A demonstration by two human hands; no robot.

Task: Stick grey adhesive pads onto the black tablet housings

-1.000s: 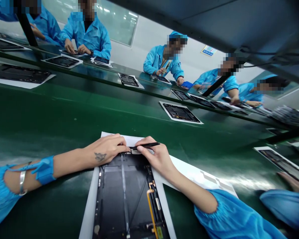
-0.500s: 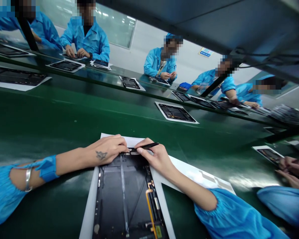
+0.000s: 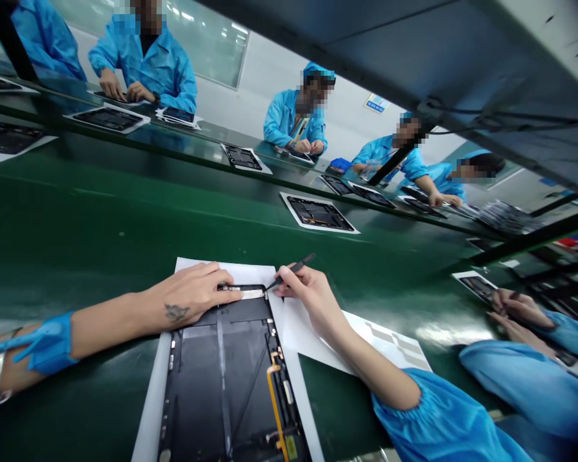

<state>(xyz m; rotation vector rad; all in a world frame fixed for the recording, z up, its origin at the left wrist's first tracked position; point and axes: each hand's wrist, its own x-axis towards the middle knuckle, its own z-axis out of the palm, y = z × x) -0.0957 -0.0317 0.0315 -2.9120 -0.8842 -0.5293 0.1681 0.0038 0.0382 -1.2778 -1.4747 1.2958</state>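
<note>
Green conveyor belt (image 3: 125, 212), tablet frame (image 3: 221, 385) lying on white paper (image 3: 147, 410) directly in front. Left hand (image 3: 187, 295) flat on frame's top edge, fingers together. Right hand (image 3: 308, 298): fingers (image 3: 288, 274) pinched on black tweezers (image 3: 296, 265), tip just beside white strip (image 3: 250, 294).

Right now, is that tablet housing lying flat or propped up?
Flat: the black tablet housing lies on white paper, with the left hand resting on its top edge.
</note>
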